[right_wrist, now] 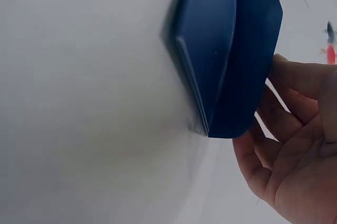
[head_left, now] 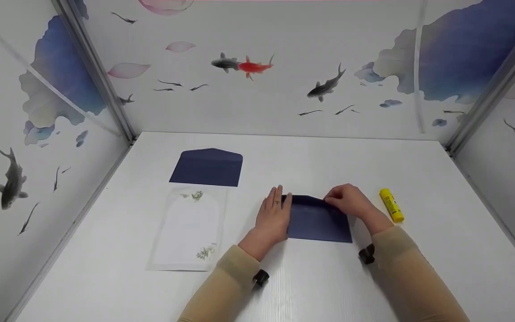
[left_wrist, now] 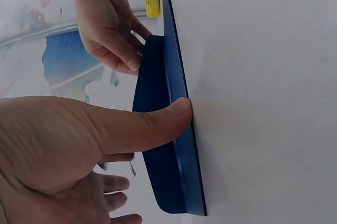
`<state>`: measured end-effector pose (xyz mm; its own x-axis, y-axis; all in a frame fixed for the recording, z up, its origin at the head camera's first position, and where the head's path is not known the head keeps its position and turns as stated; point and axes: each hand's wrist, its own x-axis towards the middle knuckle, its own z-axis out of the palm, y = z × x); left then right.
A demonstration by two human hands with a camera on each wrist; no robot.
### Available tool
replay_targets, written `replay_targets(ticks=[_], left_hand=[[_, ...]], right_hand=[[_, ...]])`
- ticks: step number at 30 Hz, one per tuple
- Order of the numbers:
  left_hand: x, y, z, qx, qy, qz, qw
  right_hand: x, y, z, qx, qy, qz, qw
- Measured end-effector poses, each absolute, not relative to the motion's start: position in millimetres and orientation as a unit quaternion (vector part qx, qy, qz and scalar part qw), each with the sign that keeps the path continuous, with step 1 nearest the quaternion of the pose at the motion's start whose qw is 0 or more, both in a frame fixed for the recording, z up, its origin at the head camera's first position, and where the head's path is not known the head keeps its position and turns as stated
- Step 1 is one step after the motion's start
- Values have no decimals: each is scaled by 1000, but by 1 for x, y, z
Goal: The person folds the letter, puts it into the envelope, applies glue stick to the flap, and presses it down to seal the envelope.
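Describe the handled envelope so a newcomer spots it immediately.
On the white table, find the left hand and right hand. Between them lies a navy envelope, flap lifted. Unlike the other navy envelope, farther back, both hands touch this one.

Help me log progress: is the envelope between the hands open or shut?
Open: the envelope has its flap raised in both wrist views, and the right hand holds the flap's edge.

Glue stick (head_left: pixel 391 205): yellow, centre right
Leaf-printed sheet (head_left: pixel 190 228): lower left
Flat envelope (head_left: pixel 206 167): navy, centre left
Fish-patterned wall (head_left: pixel 257 103): top
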<state>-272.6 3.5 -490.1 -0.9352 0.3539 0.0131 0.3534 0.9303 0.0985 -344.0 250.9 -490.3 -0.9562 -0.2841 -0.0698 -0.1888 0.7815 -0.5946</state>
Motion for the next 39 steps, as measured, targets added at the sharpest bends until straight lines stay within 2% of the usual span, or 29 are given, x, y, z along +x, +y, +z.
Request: replay_targets(ticks=[5, 15, 25, 39], left_hand=[[-277, 1, -484, 188, 979, 51, 57], [-277, 4, -484, 198, 978, 23, 56], [-274, 3, -482, 198, 971, 55, 126], [-275, 24, -488, 157, 979, 10, 126]], right_hand=[[-336, 245, -490, -127, 947, -283, 82], [-323, 233, -488, -146, 961, -219, 82], [-301, 213, -484, -175, 974, -106, 101], [-271, 177, -483, -139, 975, -21, 170]])
